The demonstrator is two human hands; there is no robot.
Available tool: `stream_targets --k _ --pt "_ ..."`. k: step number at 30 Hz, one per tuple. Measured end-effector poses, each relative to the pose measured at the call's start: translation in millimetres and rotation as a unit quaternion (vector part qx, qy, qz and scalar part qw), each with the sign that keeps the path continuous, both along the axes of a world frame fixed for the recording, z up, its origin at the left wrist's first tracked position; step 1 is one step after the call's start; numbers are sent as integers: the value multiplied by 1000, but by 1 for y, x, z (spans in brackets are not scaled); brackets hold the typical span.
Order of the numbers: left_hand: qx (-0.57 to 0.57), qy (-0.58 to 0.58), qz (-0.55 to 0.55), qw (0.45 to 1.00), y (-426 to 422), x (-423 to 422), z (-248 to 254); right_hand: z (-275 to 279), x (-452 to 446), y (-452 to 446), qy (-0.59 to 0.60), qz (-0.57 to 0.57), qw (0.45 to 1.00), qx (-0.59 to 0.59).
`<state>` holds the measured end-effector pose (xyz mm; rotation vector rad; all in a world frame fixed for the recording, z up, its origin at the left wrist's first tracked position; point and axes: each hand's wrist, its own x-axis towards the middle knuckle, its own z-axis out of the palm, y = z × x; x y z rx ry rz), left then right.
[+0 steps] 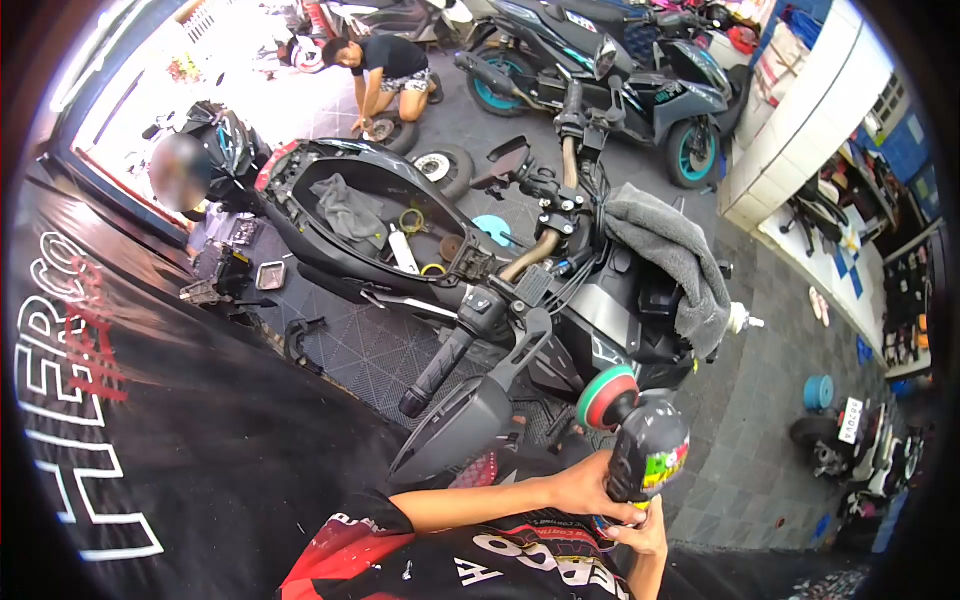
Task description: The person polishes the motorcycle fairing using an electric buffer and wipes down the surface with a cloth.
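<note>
Close to my chest, at the lower right, I hold a black power polisher with a colourful label. Its round pad, in green, red and white, faces the front of a dark scooter. My left hand is closed around the polisher just below its head. Lower down, my right hand is closed on its handle, partly hidden by the left hand. Left of the pad is the scooter's mirror. A grey towel drapes over the scooter's front.
The scooter's open under-seat compartment holds a grey cloth, a white bottle and tape rings. Behind it, another person crouches over a wheel. More scooters stand at the back. A black banner hangs at left.
</note>
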<state>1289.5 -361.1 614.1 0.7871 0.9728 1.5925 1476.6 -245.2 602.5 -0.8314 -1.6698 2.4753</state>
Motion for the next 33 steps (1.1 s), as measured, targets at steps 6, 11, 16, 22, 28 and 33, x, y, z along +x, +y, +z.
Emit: stream_targets --k 6,11,16,22,28,33 --pt "2 287 79 955 17 9 48 -42 11 48 102 87 989 -70" --pt "-72 604 357 709 -25 -12 9 -26 9 87 221 8 971 -88" --pt "-305 633 496 510 -58 -27 -4 -19 21 153 281 -27 954 -102" --pt "-468 595 552 349 -69 -73 -2 -4 8 217 370 34 915 -161" --pt "-530 616 511 282 -73 -94 -9 11 -13 246 408 83 898 -142" --pt "-503 639 518 266 -83 -106 -14 11 -19 240 419 106 895 -110"
